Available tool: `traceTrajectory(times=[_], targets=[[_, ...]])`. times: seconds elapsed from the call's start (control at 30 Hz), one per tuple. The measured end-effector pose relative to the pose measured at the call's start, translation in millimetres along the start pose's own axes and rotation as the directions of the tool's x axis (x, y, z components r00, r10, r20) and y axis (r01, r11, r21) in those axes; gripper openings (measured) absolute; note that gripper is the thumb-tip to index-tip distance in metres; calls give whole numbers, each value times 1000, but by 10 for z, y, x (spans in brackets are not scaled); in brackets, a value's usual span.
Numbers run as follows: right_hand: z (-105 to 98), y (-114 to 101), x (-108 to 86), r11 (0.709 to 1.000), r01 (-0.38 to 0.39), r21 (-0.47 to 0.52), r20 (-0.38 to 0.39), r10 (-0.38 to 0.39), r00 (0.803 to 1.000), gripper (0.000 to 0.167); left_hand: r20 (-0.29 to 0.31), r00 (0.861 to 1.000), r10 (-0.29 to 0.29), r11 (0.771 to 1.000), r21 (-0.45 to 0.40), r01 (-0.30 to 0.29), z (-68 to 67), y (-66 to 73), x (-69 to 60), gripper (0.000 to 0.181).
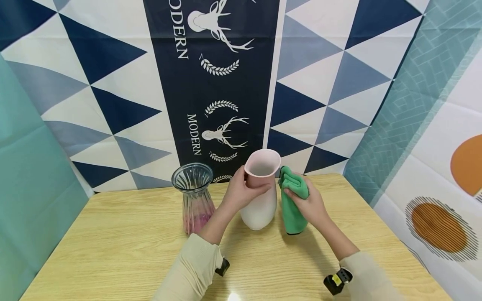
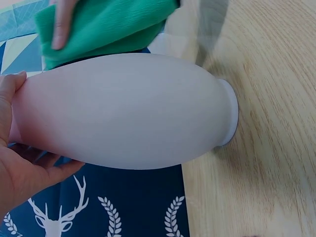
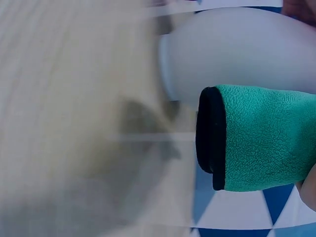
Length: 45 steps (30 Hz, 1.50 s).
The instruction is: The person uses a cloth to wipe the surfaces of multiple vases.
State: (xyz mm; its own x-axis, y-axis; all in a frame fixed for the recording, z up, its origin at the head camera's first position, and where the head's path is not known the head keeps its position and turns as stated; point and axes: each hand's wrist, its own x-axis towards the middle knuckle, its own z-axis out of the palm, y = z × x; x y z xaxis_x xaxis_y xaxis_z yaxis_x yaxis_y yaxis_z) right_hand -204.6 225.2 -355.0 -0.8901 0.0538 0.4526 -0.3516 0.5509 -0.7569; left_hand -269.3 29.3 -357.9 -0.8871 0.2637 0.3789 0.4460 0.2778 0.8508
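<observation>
A vase (image 1: 258, 209), pink at the neck and white below, stands on the table. My left hand (image 1: 241, 190) grips its neck from the left, thumb across the front. In the left wrist view that hand (image 2: 22, 163) is round the pink end of the vase (image 2: 133, 111). Just right of the vase, my right hand (image 1: 310, 205) holds a folded green cloth (image 1: 293, 209) with dark edging. The right wrist view shows the cloth (image 3: 261, 138) close beside the vase's white body (image 3: 237, 54); whether they touch I cannot tell.
A ribbed glass vase (image 1: 193, 196), bluish at the rim and pink lower down, stands left of my left forearm. The light wooden table (image 1: 124, 246) ends at a patterned backdrop (image 1: 222, 83). Fabric walls (image 1: 34, 167) rise at both sides.
</observation>
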Motion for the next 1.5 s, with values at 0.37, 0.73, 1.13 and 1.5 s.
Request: traceTrajectory(times=[0.37,0.73,1.13,1.5], targets=[[-44,-221,205,996,76,41,-9,-76,997,53,35,998,43,998,-40,-41,-12,-61,27,69],[-12,-260,252,995,56,77,37,-59,998,55,63,997,45,996,-85,-40,-53,-73,44,68],[23,-228,269,996,19,89,77,-26,997,60,122,992,10,995,-104,3,-100,-67,62,72],[-3,-218,252,999,28,43,93,-32,995,53,139,990,27,996,-86,-16,-96,-48,66,68]])
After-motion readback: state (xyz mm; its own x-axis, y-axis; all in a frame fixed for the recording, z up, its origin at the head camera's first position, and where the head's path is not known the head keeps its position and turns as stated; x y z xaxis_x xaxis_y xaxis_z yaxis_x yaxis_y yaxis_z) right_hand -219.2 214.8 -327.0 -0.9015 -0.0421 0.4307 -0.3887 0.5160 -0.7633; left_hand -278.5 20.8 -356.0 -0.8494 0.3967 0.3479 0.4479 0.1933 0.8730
